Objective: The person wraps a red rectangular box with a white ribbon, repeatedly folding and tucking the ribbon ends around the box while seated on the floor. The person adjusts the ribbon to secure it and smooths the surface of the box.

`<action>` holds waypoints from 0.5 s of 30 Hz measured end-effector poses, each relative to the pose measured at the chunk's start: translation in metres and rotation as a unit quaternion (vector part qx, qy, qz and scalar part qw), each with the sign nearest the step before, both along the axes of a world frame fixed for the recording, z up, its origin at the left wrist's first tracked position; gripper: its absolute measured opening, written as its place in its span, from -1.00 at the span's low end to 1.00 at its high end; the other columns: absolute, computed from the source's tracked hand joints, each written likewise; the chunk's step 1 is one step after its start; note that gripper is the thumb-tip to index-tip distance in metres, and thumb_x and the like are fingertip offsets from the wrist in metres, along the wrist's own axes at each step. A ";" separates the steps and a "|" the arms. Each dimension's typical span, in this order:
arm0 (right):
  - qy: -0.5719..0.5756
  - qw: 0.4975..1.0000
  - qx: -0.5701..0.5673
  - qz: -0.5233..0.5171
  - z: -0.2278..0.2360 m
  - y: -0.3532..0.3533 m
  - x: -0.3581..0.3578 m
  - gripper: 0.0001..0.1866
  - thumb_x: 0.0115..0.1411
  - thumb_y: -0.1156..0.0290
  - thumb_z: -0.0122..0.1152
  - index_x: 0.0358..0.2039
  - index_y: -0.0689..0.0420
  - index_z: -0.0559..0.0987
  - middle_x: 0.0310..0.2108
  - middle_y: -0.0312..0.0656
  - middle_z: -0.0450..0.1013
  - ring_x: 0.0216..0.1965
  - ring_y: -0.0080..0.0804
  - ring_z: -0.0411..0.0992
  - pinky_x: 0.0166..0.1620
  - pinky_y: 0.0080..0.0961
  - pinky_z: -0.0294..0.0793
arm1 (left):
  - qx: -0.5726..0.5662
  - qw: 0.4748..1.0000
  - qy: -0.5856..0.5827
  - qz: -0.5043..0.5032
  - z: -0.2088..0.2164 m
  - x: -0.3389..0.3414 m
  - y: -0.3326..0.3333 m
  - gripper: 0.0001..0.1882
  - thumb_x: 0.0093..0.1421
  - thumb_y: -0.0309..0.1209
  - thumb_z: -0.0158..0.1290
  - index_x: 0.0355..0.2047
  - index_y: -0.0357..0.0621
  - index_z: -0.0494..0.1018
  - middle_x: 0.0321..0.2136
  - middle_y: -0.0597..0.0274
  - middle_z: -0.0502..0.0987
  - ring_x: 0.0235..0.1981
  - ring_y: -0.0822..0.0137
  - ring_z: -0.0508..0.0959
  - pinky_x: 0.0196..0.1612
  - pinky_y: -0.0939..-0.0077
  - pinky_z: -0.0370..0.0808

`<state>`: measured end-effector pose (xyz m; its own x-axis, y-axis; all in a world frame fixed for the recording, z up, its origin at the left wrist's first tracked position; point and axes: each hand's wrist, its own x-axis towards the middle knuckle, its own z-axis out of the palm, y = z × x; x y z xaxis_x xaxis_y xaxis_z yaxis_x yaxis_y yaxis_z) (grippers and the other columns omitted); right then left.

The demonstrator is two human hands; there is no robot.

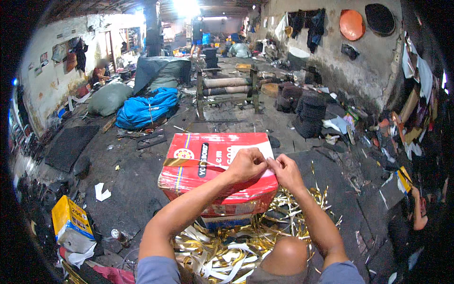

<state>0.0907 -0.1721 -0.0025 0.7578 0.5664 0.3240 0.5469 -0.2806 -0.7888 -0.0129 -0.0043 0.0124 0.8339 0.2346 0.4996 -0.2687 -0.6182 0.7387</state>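
A red carton (pixel 215 187) with a clear taped wrapping sits in front of me. Across its top lies a thin strip (pixel 177 162), gold at one end and white further along, running to my left hand (pixel 249 164). That hand is closed in a pinch above the carton's right half. My right hand (pixel 286 173) is pinched too, its fingertips close against the left ones; what lies between them is hidden. Beside the hands, a white patch (pixel 263 150) shows on the carton top. Below, a tangled heap of gold and white strips (pixel 222 255) surrounds my bent knee.
A yellow-and-blue box (pixel 73 222) stands at left. Further off are a blue tarp bundle (pixel 148 108), a grey-green sack (pixel 110 99), a low frame holding rolls (pixel 227 86) and dark stacks (pixel 309 113). At right, another person's arm (pixel 419 210) holds a piece of cardboard (pixel 396 187).
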 end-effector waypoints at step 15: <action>0.600 0.728 0.296 0.150 -0.039 -0.010 0.007 -0.74 0.46 0.09 0.18 -0.32 -0.10 0.41 -0.65 -0.50 0.24 -0.78 -0.71 0.13 -0.76 -0.68 0.02 | -0.032 0.998 -0.047 -0.027 -0.009 0.015 -0.016 -0.89 0.17 -0.49 0.23 -0.43 -0.30 0.65 -0.45 0.14 0.62 -0.40 0.35 0.59 -0.30 0.40 0.51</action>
